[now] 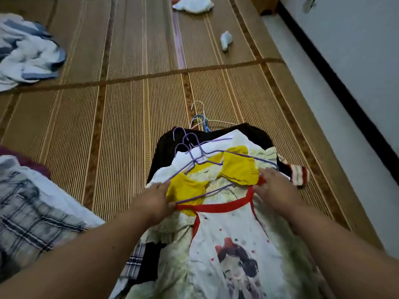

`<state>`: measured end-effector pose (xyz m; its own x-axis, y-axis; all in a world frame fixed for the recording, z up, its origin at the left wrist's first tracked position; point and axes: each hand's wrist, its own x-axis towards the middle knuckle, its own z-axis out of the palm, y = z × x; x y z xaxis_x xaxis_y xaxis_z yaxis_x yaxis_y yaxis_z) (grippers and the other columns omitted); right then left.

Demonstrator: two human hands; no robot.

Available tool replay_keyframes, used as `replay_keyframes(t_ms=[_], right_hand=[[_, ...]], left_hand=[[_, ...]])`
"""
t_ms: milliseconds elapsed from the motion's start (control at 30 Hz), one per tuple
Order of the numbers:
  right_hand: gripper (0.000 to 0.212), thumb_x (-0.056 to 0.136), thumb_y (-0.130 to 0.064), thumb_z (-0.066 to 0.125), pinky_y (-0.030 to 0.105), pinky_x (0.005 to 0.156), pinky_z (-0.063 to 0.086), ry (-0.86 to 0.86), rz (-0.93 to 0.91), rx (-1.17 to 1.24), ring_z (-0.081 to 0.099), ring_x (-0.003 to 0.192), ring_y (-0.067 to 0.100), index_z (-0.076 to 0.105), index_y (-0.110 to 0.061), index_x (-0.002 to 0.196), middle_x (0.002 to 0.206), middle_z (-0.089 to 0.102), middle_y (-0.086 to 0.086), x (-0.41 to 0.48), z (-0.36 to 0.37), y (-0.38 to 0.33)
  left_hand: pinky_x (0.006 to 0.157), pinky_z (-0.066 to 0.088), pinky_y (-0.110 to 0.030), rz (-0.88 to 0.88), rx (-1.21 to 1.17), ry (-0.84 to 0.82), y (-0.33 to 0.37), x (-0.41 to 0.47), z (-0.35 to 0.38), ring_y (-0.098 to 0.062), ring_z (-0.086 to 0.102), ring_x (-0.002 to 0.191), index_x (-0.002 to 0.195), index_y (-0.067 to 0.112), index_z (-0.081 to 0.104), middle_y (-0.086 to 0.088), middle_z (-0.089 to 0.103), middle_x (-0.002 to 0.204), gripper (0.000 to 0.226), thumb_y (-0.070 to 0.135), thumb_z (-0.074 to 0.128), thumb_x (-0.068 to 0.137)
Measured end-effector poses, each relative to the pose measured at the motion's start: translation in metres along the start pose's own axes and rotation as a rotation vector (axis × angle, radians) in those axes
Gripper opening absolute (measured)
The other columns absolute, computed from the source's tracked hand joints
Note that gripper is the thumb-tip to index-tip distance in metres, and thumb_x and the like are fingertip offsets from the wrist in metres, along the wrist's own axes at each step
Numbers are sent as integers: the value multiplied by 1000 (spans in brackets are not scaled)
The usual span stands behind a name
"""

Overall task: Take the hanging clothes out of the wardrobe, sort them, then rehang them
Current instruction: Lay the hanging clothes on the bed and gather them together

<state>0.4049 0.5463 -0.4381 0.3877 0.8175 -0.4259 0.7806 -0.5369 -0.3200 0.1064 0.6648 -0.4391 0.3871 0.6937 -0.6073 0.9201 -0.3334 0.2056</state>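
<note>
A white dress (235, 251) with red trim, yellow shoulder pieces and a printed figure lies on top of a pile of clothes on the mat. Purple wire hangers (194, 156) lie across its top, their hooks pointing away from me. My left hand (154, 200) pinches the red neckline at the left yellow shoulder. On the other side, my right hand (275, 186) grips the right shoulder where the red trim meets the yellow. Under the dress lie a pale floral garment (172, 231) and a black one (166, 152).
White and blue hangers (200, 119) lie on the woven mat (108, 126) beyond the pile. A plaid garment (32, 212) lies at my left, a blue-white heap (26, 55) far left, white cloth (193, 4) at the top. A red-striped cuff (299, 175) and white wall (356, 72) are right.
</note>
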Motion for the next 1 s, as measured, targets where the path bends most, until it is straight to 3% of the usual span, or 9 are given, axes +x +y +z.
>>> replay_keyframes(t_ms=[100,200,333,433,600,667,767,900,1000], right_hand=[[64,84,-44,49,49,105,37,45,6,-39,36,134,30,35,-20,142,146,38,12,49,14,14],[62,89,-45,44,51,107,34,-6,56,-61,33,134,37,31,-20,144,146,34,19,88,27,20],[45,92,-42,48,41,93,42,-37,76,-86,48,112,40,49,-19,130,118,49,25,104,20,20],[29,92,-32,53,33,73,40,-60,1,-166,54,98,35,62,-14,113,93,48,16,93,3,21],[16,88,-30,54,31,64,37,-54,-33,-130,60,93,32,60,-16,93,92,64,14,60,-36,12],[20,88,-32,57,31,68,39,-21,-57,-62,61,97,30,62,-22,105,98,68,11,40,-59,6],[27,93,-30,56,29,71,38,-26,-130,26,61,101,27,63,-22,117,106,69,9,5,-95,-5],[14,90,-35,60,31,65,41,-69,-211,180,63,82,22,69,-25,85,82,69,6,-41,-156,-26],[13,85,-34,67,30,68,45,-133,-285,249,64,81,20,71,-22,85,82,70,4,-71,-202,-50]], left_hand=[[111,30,-45,-87,-110,36,-11,34,16,-27,29,139,151,20,10,-8,23,156,75,47,46,91],[107,33,-41,-131,-99,86,-13,56,29,-35,37,131,148,17,20,-17,31,146,61,40,43,96],[93,41,-38,-227,-118,131,-12,70,32,-39,49,108,126,16,45,-20,43,123,37,34,47,94],[86,45,-39,-240,-117,97,-11,63,23,-37,54,101,113,15,49,-18,51,114,26,32,47,93],[82,51,-37,-181,-196,167,2,22,-15,-31,61,99,116,20,62,-12,65,109,27,28,49,94],[75,48,-35,-166,-234,243,8,-2,-34,-30,60,96,112,19,65,-11,67,105,26,27,46,97],[57,34,-31,-141,-368,309,18,-46,-64,-23,56,77,96,22,65,-1,63,81,19,26,47,97],[59,30,-31,-82,-520,321,27,-114,-108,-23,53,72,92,15,65,-8,59,77,18,23,50,96],[61,33,-30,-83,-587,336,21,-165,-134,-24,52,70,88,17,67,-12,59,77,16,25,54,94]])
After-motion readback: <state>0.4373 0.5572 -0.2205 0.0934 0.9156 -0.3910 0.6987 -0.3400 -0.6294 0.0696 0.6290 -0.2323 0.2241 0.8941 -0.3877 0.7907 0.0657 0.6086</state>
